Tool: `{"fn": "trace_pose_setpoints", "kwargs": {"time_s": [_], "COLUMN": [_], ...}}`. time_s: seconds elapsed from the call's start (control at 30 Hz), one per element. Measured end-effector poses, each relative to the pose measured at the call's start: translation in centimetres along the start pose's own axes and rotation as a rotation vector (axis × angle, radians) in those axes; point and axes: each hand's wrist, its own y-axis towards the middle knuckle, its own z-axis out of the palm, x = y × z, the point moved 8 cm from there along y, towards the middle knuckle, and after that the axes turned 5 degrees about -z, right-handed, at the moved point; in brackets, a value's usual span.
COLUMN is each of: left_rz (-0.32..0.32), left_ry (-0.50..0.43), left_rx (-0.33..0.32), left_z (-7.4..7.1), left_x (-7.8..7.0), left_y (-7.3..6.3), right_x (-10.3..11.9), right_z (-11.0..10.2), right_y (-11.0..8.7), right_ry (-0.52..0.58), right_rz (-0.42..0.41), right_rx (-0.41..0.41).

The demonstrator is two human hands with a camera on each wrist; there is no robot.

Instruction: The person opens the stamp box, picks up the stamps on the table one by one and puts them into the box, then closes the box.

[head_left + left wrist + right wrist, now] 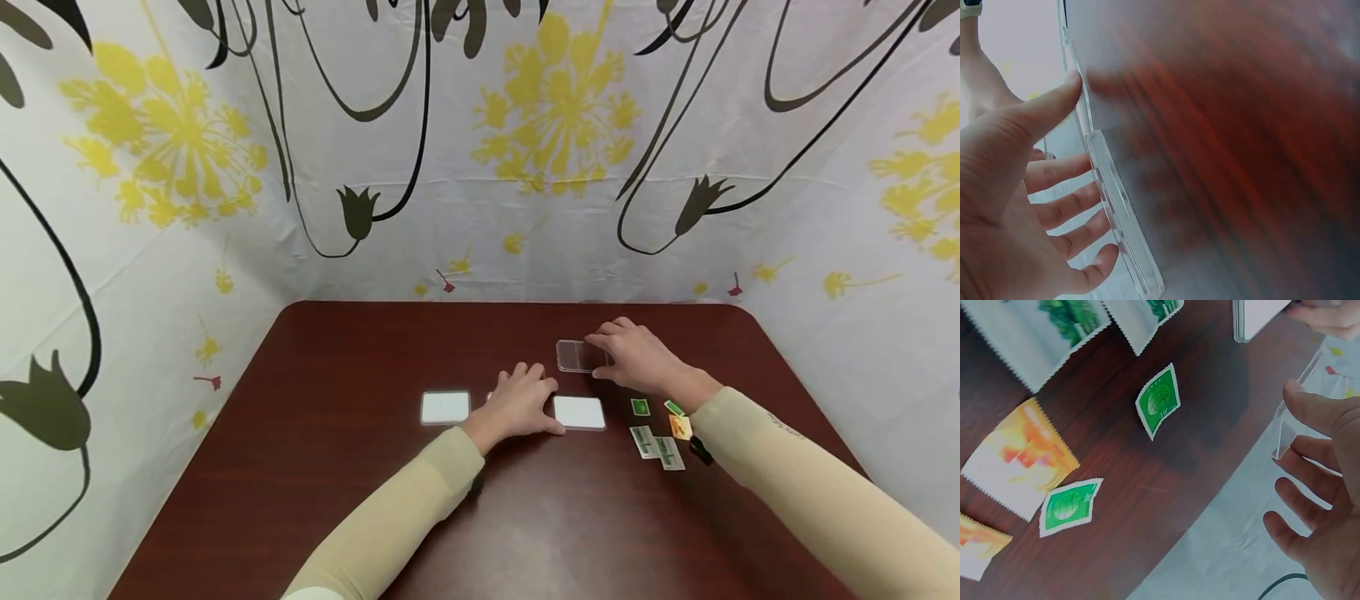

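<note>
My right hand (637, 358) pinches a clear plastic lid (576, 356) by its right end, toward the far side of the table. The right wrist view shows the thin lid (1286, 432) between thumb and fingers. My left hand (517, 404) rests low with fingers spread, between two cases with white faces. Its thumb is right at the edge of the right white case (579, 412). In the left wrist view its fingertips meet the edge of a clear plastic case (1124, 209). The left white case (445, 408) lies flat beyond the hand. My left hand hides part of what lies beneath it.
Right of the cases lie several stamps: a small green stamp (640, 407), another green stamp (674, 408), an orange stamp (680, 427) and two larger grey-green stamps (644, 442). A patterned cloth (465, 208) hangs around the dark red wooden table (360, 358).
</note>
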Motion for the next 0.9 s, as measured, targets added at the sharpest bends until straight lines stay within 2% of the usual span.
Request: {"fn": "trace_pose_setpoints", "kwargs": {"time_s": [0.23, 0.57, 0.9], "left_rz": [-0.020, 0.000, -0.006], "left_ry": [0.005, 0.039, 0.035], "left_rx": [-0.008, 0.001, -0.001], "left_z": [-0.1, 0.0, -0.1], "left_x": [0.3, -0.3, -0.4], "left_y": [-0.1, -0.2, -0.1], "right_x": [-0.3, -0.5, -0.9], "right_z": [1.1, 3.7, 3.9], "right_y": [1.8, 1.5, 2.0], "right_ry": [0.004, 0.010, 0.049], "right_rz": [0.016, 0.068, 0.088], "right_rx": [0.010, 0.146, 0.144]}}
